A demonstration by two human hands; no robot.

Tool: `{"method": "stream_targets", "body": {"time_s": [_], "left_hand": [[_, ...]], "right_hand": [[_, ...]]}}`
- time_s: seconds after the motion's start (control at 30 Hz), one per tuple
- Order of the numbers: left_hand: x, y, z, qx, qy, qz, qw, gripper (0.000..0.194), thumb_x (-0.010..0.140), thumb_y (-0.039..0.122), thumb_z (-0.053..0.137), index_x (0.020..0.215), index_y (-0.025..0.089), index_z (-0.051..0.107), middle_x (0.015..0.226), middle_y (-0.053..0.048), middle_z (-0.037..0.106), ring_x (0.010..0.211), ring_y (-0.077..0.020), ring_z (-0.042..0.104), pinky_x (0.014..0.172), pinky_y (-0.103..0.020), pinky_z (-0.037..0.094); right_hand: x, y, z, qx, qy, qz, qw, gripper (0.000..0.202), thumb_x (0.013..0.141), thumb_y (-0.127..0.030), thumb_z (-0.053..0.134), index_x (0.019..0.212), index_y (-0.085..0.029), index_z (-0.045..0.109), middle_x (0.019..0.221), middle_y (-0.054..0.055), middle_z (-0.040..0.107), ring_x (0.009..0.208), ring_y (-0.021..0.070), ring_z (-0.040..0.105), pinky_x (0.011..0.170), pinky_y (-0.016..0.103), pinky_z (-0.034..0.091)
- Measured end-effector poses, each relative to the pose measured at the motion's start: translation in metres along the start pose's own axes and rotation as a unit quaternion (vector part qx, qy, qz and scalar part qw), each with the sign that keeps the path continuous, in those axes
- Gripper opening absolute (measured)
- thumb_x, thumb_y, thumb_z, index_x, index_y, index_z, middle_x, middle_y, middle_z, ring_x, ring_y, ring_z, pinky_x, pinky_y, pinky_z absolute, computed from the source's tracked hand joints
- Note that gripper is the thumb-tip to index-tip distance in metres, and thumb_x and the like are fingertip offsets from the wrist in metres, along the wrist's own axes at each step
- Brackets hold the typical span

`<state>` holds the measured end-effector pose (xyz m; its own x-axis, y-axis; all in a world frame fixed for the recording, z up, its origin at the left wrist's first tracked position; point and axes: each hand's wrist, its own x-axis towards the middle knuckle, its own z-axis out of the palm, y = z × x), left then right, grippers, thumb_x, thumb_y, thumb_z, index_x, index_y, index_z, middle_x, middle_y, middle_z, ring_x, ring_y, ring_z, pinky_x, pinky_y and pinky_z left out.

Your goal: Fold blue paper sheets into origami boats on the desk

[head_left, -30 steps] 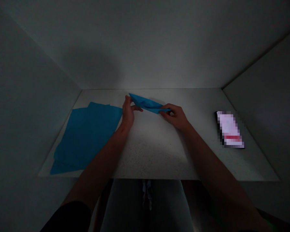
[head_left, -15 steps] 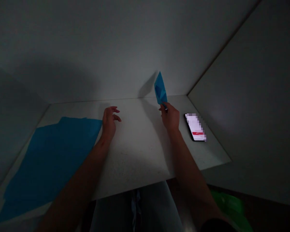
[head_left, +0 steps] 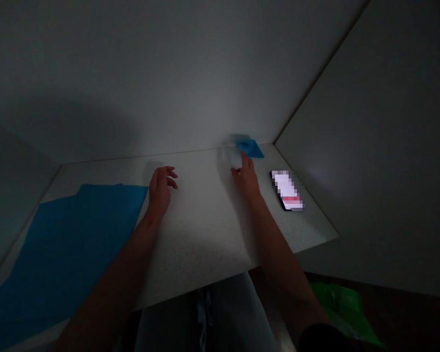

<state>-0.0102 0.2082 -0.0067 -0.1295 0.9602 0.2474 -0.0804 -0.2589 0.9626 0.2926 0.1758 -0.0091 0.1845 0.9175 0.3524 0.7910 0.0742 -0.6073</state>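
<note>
A small folded blue paper boat (head_left: 252, 148) sits at the back right of the white table, close to the wall. Just in front of it is my right hand (head_left: 248, 177), index finger stretched toward the paper and the fingers apart, holding nothing. My left hand (head_left: 160, 187) hovers over or rests on the table left of the middle, its fingers loosely curved and apart with nothing in them. Beside that hand, on the left, lie large blue paper sheets (head_left: 73, 249), partly covered by my left forearm.
A phone (head_left: 288, 189) with a lit, blurred screen lies on the table (head_left: 198, 215) to the right of my right hand. Walls (head_left: 190, 88) border the table at the back and sides. Something green (head_left: 341, 303) is on the floor at lower right.
My right hand has let go of the folded blue paper, which was held upright and now sits on the table by the wall. My left hand has hardly moved.
</note>
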Motion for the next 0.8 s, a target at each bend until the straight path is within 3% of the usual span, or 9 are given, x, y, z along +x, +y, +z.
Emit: {"method": "stream_targets", "body": {"time_s": [0.1,0.23,0.33,0.43,0.53,0.63,0.7,0.8], "left_hand": [[-0.001,0.001,-0.001,-0.004,-0.002,0.000,1.000,0.059,0.096,0.079,0.063,0.100,0.021,0.071,0.085,-0.003,0.068,0.055,-0.0100,0.056,0.050,-0.024,0.047],[-0.004,0.007,0.003,0.002,-0.004,0.031,1.000,0.053,0.095,0.075,0.069,0.101,0.022,0.071,0.083,-0.001,0.067,0.058,-0.0108,0.056,0.053,-0.024,0.047],[-0.008,0.023,0.005,0.010,0.003,0.070,0.998,0.047,0.096,0.069,0.073,0.101,0.023,0.070,0.081,-0.001,0.068,0.063,-0.0120,0.059,0.060,-0.025,0.051],[-0.016,0.051,-0.014,0.067,-0.031,0.096,0.993,0.038,0.101,0.061,0.070,0.106,0.024,0.072,0.091,-0.004,0.073,0.079,-0.0161,0.069,0.077,-0.030,0.058],[-0.041,0.082,-0.066,0.234,-0.060,0.111,0.964,0.032,0.103,0.056,0.069,0.113,0.026,0.074,0.112,-0.008,0.078,0.106,-0.0236,0.074,0.100,-0.040,0.059],[-0.091,0.106,-0.139,0.425,-0.035,0.095,0.900,0.039,0.101,0.058,0.070,0.125,0.027,0.072,0.127,-0.009,0.076,0.124,-0.0299,0.070,0.112,-0.050,0.056],[-0.134,0.113,-0.187,0.517,-0.040,0.082,0.851,0.052,0.099,0.062,0.070,0.138,0.027,0.067,0.142,-0.012,0.071,0.139,-0.0336,0.065,0.121,-0.055,0.051],[-0.194,0.112,-0.238,0.593,-0.131,0.073,0.791,0.081,0.094,0.069,0.074,0.160,0.025,0.054,0.163,-0.016,0.060,0.156,-0.0404,0.052,0.127,-0.062,0.045]], "right_hand": [[-0.005,-0.019,0.008,-0.009,-0.030,0.000,0.999,0.059,0.101,-0.032,0.063,0.159,-0.026,0.058,0.163,0.020,0.052,0.086,0.0208,0.075,0.092,0.045,0.063],[-0.008,-0.037,0.015,-0.035,-0.101,-0.044,0.993,0.039,0.102,-0.032,0.065,0.138,-0.024,0.074,0.139,0.014,0.067,0.081,0.0197,0.072,0.095,0.043,0.059],[-0.007,-0.037,0.016,-0.016,-0.120,-0.068,0.990,0.030,0.102,-0.029,0.063,0.125,-0.021,0.079,0.125,0.013,0.071,0.080,0.0199,0.069,0.092,0.040,0.057],[-0.004,-0.029,0.018,0.033,-0.117,-0.082,0.989,0.026,0.101,-0.029,0.062,0.116,-0.019,0.081,0.116,0.012,0.072,0.074,0.0181,0.066,0.082,0.037,0.056],[0.000,-0.018,0.024,0.070,-0.098,-0.093,0.988,0.023,0.096,-0.030,0.064,0.109,-0.020,0.081,0.104,0.010,0.072,0.071,0.0187,0.063,0.076,0.037,0.055],[0.004,-0.011,0.028,0.093,-0.078,-0.107,0.987,0.023,0.094,-0.034,0.066,0.106,-0.022,0.082,0.097,0.008,0.072,0.070,0.0188,0.062,0.075,0.037,0.055],[0.007,-0.009,0.029,0.100,-0.073,-0.115,0.986,0.023,0.094,-0.036,0.067,0.105,-0.023,0.082,0.097,0.008,0.072,0.071,0.0188,0.062,0.073,0.036,0.055],[0.008,-0.009,0.027,0.106,-0.065,-0.115,0.986,0.023,0.093,-0.037,0.068,0.104,-0.023,0.083,0.100,0.009,0.072,0.071,0.0189,0.062,0.073,0.038,0.055]]}}
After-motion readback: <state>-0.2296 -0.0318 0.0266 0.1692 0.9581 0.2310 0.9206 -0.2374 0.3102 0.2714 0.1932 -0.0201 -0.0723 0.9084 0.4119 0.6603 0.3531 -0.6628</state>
